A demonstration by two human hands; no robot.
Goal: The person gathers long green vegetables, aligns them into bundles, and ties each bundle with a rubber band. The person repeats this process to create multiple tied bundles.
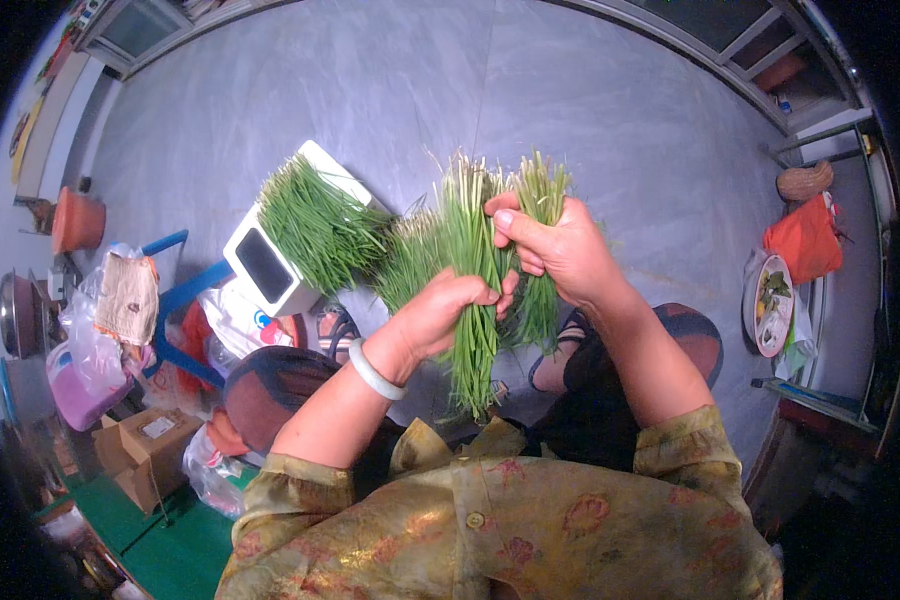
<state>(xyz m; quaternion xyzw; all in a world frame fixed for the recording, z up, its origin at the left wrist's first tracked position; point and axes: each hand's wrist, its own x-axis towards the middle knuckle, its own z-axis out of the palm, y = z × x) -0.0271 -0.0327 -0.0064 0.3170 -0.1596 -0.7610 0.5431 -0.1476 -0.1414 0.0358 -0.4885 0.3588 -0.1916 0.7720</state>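
Observation:
My left hand (457, 307) is closed around a bunch of long green garlic chives (474, 367), pale cut ends up and green tips hanging toward my lap. Close on its right, my right hand (562, 244) has a smaller bunch of chives (544, 184) in its grasp. The right thumb and index finger meet beside the left bunch's pale stems; whether they pinch a stem is too small to tell. Behind the left hand lies a loose heap of chives (416, 251). A thick, evened pile of chives (319, 225) rests across a white box (270, 289) with a dark rectangular opening or panel.
Grey floor (345, 82) spreads ahead. To the left are a blue metal frame (169, 315), plastic bags (97, 307), a cardboard box (150, 450) and a terracotta pot (79, 221). A rack at the right has an oval plate of scraps (769, 304) and an orange bag (802, 236) near it.

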